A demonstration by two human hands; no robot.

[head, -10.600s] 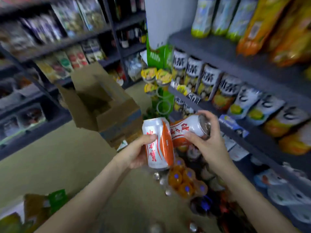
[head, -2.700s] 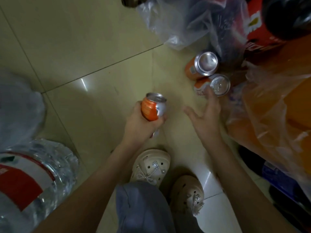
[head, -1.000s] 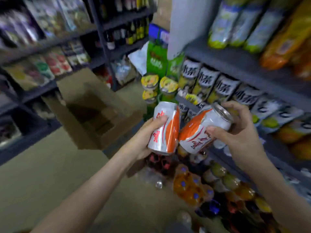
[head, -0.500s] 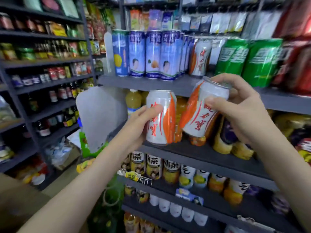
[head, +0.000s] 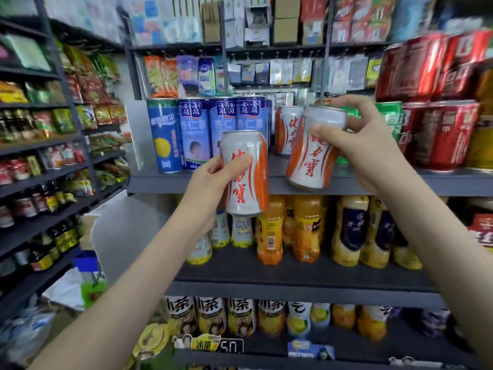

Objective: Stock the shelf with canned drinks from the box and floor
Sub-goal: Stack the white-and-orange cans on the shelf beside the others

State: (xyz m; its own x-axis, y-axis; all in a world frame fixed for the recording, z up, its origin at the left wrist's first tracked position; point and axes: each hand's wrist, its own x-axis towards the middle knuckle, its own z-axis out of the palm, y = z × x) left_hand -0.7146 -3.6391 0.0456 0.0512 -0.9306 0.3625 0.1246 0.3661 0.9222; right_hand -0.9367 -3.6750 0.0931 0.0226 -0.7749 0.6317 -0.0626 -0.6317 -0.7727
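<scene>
Each hand wraps one can: left hand holds the left can below the shelf front edge; right hand tilts the right can over that edge, ready for seating beside the matching can.

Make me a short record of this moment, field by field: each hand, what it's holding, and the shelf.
left hand: grips left can, upright, in front of the shelf edge
right hand: grips right can, tilted, held higher
shelf: shelved can of the same orange-and-white design stands beside blue cans
progress: neither held can set down yet
</scene>
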